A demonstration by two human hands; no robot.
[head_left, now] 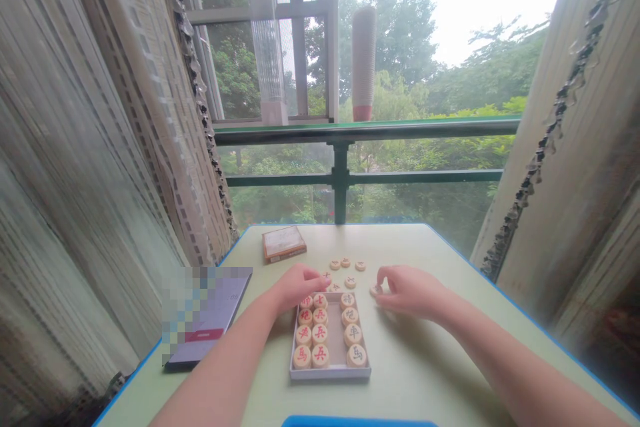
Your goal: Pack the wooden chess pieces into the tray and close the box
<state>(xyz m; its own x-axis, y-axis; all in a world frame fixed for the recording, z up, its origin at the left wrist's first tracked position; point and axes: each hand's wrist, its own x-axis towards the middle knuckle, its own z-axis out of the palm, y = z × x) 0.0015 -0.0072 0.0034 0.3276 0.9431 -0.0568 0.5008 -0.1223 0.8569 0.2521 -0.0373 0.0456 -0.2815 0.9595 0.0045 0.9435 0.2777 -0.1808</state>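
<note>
An open white box stands on the table, holding round wooden Chinese chess pieces in columns, red-marked at the left and dark-marked at the right. Between the columns a strip of bare box floor shows. My left hand is over the box's far left corner, its fingertips closed at a Chinese chess piece just beyond the far edge. To the right of the box, my right hand pinches another Chinese chess piece at the table top. Several loose pieces lie past the box, between my hands.
A flat brown-edged box lies at the far left of the table. A dark, partly blurred flat item is near the left edge. Curtains hang on both sides, and a railing runs behind the table.
</note>
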